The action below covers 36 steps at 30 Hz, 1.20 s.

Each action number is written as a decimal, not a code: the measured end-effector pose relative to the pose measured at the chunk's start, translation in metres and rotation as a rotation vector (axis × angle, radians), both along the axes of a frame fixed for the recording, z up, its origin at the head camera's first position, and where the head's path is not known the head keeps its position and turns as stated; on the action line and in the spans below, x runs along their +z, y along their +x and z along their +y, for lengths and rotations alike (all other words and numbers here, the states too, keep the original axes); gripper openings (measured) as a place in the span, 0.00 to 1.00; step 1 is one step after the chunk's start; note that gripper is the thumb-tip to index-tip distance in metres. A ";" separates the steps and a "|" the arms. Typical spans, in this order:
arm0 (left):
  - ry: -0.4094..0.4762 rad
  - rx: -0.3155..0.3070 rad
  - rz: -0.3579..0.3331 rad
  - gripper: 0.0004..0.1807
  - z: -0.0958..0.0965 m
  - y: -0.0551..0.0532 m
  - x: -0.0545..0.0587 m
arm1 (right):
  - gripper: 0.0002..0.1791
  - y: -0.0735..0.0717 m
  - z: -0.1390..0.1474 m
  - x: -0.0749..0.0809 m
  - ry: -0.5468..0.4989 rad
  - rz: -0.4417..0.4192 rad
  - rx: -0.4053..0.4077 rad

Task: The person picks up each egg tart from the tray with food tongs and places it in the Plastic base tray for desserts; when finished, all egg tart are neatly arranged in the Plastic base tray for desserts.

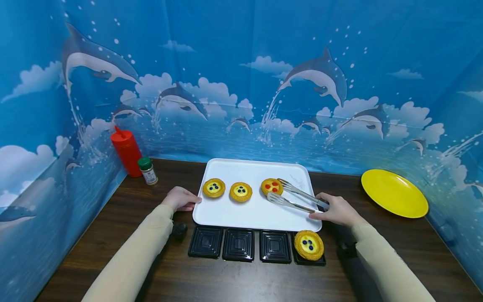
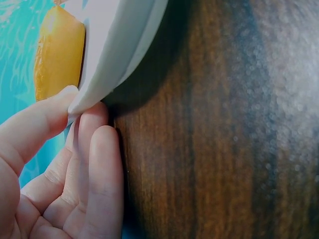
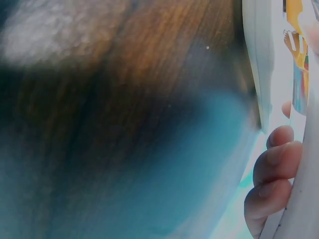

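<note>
Cream sleeves (image 1: 130, 256) reach across a dark wooden table (image 1: 241, 283). On it sits a white tray (image 1: 241, 214), its left rim pinched between the left hand's (image 1: 182, 199) thumb and fingers. Metal tongs (image 1: 303, 194), gripped by the right hand (image 1: 337, 210), slant over the tray's right half, their arms apart. Four black dishes (image 1: 238, 244) line the near side. Smallest, a red-topped tart (image 1: 271, 186) lies on the tray at the tongs' spread tips, right of two blue-dotted tarts (image 1: 214, 188).
</note>
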<state>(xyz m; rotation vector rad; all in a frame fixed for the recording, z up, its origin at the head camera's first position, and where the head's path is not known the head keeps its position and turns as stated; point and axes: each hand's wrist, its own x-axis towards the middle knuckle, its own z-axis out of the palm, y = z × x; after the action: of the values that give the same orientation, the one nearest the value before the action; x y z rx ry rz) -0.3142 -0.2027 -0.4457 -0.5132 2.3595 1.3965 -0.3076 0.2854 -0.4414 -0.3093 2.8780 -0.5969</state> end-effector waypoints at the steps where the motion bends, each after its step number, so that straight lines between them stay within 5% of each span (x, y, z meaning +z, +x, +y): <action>1: 0.000 0.001 -0.003 0.17 0.000 -0.001 -0.001 | 0.46 0.000 0.001 0.000 -0.002 0.003 0.002; 9: -0.006 -0.004 -0.004 0.17 0.000 -0.003 -0.003 | 0.42 0.008 0.008 -0.001 -0.020 0.028 0.034; 36: -0.002 -0.003 0.009 0.18 0.000 -0.001 -0.001 | 0.39 0.068 0.023 0.016 -0.050 0.048 0.028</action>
<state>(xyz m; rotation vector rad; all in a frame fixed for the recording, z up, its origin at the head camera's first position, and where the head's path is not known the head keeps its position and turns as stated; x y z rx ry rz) -0.3153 -0.2029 -0.4462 -0.5046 2.3676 1.3982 -0.2397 0.3087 -0.4258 -0.3756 2.9032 -0.6655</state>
